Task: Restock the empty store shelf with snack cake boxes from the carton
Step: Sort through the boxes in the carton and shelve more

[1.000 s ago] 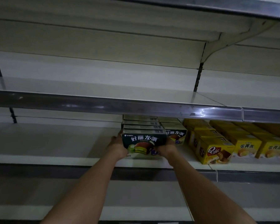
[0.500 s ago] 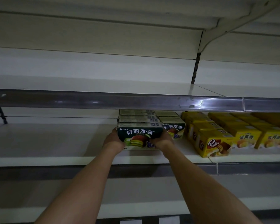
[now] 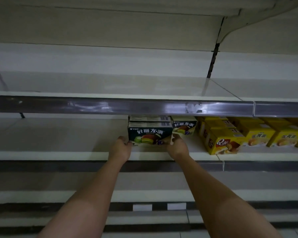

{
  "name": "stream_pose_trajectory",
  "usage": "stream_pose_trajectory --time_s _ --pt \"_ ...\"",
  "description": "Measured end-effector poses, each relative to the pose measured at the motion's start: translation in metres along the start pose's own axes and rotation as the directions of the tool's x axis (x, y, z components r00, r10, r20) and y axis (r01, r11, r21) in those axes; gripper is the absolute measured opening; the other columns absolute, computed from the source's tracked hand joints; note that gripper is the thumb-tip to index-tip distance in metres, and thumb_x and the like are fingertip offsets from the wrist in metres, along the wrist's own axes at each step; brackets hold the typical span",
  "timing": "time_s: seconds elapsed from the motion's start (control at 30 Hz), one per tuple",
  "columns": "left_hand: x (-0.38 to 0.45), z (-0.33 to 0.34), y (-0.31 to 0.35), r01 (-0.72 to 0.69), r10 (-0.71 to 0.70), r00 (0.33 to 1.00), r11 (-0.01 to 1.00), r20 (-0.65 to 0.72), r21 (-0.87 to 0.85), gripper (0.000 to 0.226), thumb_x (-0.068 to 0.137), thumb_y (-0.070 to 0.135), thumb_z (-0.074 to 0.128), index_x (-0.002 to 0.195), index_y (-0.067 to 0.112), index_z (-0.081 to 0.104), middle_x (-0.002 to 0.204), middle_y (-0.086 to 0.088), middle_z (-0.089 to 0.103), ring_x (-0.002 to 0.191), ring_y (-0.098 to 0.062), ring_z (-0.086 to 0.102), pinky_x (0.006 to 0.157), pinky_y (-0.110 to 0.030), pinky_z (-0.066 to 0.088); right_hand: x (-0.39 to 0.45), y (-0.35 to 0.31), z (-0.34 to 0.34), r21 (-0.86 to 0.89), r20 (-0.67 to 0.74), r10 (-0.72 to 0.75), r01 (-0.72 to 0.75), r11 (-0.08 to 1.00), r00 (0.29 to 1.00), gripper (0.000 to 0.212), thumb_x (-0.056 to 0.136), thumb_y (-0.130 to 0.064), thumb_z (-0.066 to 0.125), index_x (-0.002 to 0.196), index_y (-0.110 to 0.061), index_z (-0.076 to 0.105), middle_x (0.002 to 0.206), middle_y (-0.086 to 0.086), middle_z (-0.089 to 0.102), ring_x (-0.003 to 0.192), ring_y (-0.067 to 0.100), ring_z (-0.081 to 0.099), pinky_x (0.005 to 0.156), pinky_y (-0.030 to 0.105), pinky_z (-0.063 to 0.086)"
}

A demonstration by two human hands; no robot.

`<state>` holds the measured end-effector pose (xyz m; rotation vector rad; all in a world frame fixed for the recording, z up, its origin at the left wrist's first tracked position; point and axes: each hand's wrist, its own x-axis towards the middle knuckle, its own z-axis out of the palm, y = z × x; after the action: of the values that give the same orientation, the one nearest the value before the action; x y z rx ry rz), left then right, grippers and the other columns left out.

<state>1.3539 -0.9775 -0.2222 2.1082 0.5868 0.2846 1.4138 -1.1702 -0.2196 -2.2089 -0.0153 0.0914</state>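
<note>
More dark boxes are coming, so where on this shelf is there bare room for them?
Left of the dark box, held between the left hand and right hand, the shelf lies bare to the frame's edge. Rightward it is crowded: a second dark box, then yellow boxes.

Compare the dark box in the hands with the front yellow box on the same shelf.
The dark box is held at both ends by the left hand and right hand; the yellow box stands untouched. The dark box faces squarely front, while the yellow box is angled. Both sit on the same shelf and picture cakes.
</note>
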Motion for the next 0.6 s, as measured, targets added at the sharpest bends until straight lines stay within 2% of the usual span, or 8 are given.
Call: stream_pose_trajectory --time_s 0.1,0.2,0.3,0.4,0.5,0.6 --pt "-0.02 0.001 -0.001 -0.054 0.053 0.998 0.994 0.015 0.095 0.03 0.099 0.022 0.046 0.121 0.004 0.056 0.118 -0.018 0.062 0.103 -0.032 0.058 0.079 -0.03 0.044 -0.028 0.007 -0.011 -0.113 -0.015 -0.002 0.0 0.994 1.0 0.054 0.094 -0.024 0.056 0.144 -0.01 0.039 0.14 0.012 0.049 0.127 0.03 0.047 0.102 0.036 0.04" --pt "-0.041 0.006 0.002 -0.111 0.102 0.993 0.982 0.063 0.155 0.032 0.1 0.025 0.044 0.127 0.01 0.054 0.122 -0.014 0.06 0.106 -0.031 0.056 0.082 -0.031 0.043 -0.059 0.019 -0.023 -0.256 -0.042 -0.034 0.022 0.966 0.999 0.053 0.097 -0.029 0.051 0.145 -0.012 0.037 0.144 0.01 0.046 0.131 0.028 0.044 0.103 0.037 0.039" --pt "-0.06 0.009 0.012 -0.187 0.177 0.982 0.967 0.07 0.171 0.031 0.099 0.027 0.045 0.125 0.013 0.056 0.121 -0.012 0.061 0.105 -0.03 0.057 0.084 -0.033 0.045 -0.088 0.024 -0.036 -0.261 -0.116 -0.004 -0.027 0.965 0.993 0.05 0.097 -0.03 0.049 0.143 -0.014 0.041 0.142 0.009 0.049 0.129 0.028 0.046 0.102 0.037 0.04" --pt "-0.086 0.008 0.014 -0.299 0.29 0.954 0.941 0.078 0.16 0.024 0.098 0.025 0.047 0.114 0.014 0.06 0.112 -0.008 0.065 0.099 -0.028 0.059 0.079 -0.034 0.048 -0.123 0.033 -0.042 -0.255 -0.179 0.035 -0.081 0.963 0.983 0.046 0.098 -0.029 0.048 0.14 -0.011 0.044 0.138 0.013 0.052 0.125 0.03 0.049 0.099 0.035 0.04" --pt "-0.12 0.013 0.001 -0.368 0.348 0.926 0.92 0.149 0.134 0.016 0.097 0.023 0.048 0.104 0.016 0.061 0.102 -0.006 0.066 0.09 -0.026 0.059 0.073 -0.035 0.05 -0.173 0.051 -0.042 -0.261 -0.213 0.083 -0.138 0.955 0.974 0.048 0.098 -0.032 0.047 0.141 -0.012 0.042 0.141 0.009 0.05 0.127 0.027 0.049 0.101 0.033 0.039" --pt "-0.149 0.027 -0.015 -0.381 0.328 0.903 0.91 0.276 0.162 0.018 0.097 0.02 0.047 0.107 0.013 0.061 0.104 -0.008 0.064 0.087 -0.025 0.057 0.074 -0.035 0.047 -0.22 0.076 -0.045 -0.297 -0.214 0.149 -0.209 0.932 0.966 0.051 0.098 -0.035 0.047 0.144 -0.014 0.039 0.143 0.007 0.048 0.13 0.025 0.045 0.104 0.033 0.038"
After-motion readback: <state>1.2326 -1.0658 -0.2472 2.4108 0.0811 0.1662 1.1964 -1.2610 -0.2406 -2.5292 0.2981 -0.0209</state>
